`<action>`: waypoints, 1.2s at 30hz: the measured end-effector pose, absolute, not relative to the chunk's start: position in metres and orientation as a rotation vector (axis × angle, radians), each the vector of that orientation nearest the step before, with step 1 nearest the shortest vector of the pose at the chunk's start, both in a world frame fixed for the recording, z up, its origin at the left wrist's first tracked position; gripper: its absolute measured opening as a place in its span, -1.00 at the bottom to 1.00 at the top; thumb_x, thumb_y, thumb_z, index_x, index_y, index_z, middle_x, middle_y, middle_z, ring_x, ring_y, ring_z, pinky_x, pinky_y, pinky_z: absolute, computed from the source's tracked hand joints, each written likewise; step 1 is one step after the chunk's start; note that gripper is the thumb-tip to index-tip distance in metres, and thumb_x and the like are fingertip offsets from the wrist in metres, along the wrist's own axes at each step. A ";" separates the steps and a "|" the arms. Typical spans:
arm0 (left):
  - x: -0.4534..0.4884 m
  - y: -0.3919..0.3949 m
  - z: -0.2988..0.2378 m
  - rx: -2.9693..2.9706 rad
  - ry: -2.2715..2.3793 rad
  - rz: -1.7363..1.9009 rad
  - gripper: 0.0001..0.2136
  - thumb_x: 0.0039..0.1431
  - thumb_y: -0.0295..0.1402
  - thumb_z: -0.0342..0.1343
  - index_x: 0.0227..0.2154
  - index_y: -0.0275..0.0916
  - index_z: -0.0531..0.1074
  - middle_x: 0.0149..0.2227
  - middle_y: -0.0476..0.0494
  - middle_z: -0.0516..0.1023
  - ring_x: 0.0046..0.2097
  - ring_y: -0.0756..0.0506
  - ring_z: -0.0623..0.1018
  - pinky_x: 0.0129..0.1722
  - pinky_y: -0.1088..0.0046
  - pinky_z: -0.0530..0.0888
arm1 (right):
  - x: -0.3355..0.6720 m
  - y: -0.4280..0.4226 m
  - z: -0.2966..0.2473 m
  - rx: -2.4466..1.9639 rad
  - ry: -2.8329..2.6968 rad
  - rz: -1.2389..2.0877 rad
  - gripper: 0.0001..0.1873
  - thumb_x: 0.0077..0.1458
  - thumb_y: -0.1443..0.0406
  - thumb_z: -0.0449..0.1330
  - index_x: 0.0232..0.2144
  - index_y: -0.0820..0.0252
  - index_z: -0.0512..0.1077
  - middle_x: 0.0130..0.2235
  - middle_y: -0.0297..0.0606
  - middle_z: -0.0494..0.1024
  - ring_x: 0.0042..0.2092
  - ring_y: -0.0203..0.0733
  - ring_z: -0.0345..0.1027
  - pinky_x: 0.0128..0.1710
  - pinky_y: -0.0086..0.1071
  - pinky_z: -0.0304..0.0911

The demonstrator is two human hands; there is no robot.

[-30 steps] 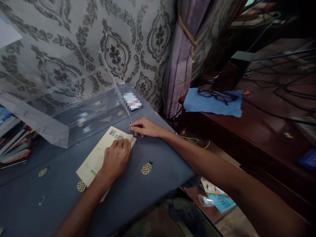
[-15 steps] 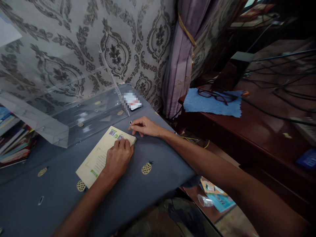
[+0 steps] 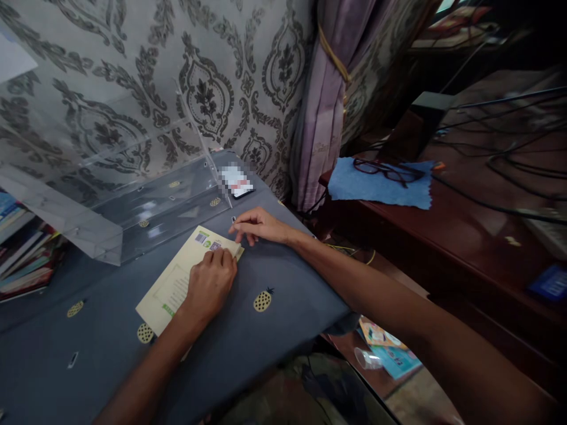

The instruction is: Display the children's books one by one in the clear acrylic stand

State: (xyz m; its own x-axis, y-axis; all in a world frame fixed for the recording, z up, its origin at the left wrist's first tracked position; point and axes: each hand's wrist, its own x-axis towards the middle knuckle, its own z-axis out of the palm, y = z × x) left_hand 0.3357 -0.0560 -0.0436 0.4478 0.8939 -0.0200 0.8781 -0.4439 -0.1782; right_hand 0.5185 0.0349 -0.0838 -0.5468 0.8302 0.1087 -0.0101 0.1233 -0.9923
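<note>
Leaf-patterned backdrop rises behind our grey, pineapple-printed tablecloth, where a cream booklet lies aslant before us. Our left hand curls over its right edge, thumb hidden; whether it pinches we cannot tell. Our right hand bends loosely by the top corner, its grip equally unclear. Beyond, a clear box stands between books and a phone. We see a barcode and square code; the cover's print is too small to read.
</note>
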 end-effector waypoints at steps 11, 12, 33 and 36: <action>0.337 -0.056 -0.037 -2.562 -1.619 0.187 -0.67 0.43 -0.34 -0.20 -0.16 -0.29 0.49 -0.16 -0.29 0.59 -0.10 -0.25 0.57 -0.38 0.33 0.49 | 0.518 0.035 -0.082 -0.785 -1.664 1.554 -0.68 0.19 0.13 0.22 -0.25 0.31 0.56 -0.39 -0.19 0.65 -0.47 -0.34 0.50 -0.55 -0.53 0.19; 0.337 -0.056 -0.037 -2.563 -1.622 0.192 -0.68 0.43 -0.34 -0.20 -0.16 -0.29 0.49 -0.16 -0.29 0.59 -0.10 -0.25 0.57 -0.38 0.33 0.49 | 0.518 0.035 -0.082 -0.785 -1.662 1.555 -0.68 0.18 0.13 0.22 -0.25 0.30 0.56 -0.39 -0.19 0.65 -0.47 -0.34 0.50 -0.54 -0.53 0.19; 0.335 -0.055 -0.039 -2.561 -1.578 0.190 -0.68 0.40 -0.38 -0.19 -0.16 -0.31 0.49 -0.18 -0.33 0.58 -0.12 -0.24 0.57 -0.35 0.35 0.50 | 0.520 0.032 -0.078 -0.805 -1.660 1.535 -0.68 0.17 0.13 0.22 -0.26 0.30 0.57 -0.39 -0.23 0.65 -0.58 -0.43 0.36 -0.61 -0.54 0.12; 0.334 -0.055 -0.040 -2.566 -1.568 0.191 -0.69 0.40 -0.40 -0.18 -0.16 -0.31 0.49 -0.17 -0.33 0.57 -0.12 -0.26 0.56 -0.37 0.32 0.51 | 0.520 0.031 -0.076 -0.821 -1.657 1.536 -0.69 0.18 0.14 0.21 -0.26 0.29 0.57 -0.38 -0.23 0.65 -0.59 -0.43 0.35 -0.61 -0.54 0.12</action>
State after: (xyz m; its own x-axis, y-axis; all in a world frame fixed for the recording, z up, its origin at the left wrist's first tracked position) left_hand 0.3344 -0.0555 -0.0405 0.4528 0.8906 -0.0413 0.8744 -0.4527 -0.1746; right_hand 0.5197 0.0314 -0.0765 -0.5376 0.8390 0.0839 -0.0201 0.0867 -0.9960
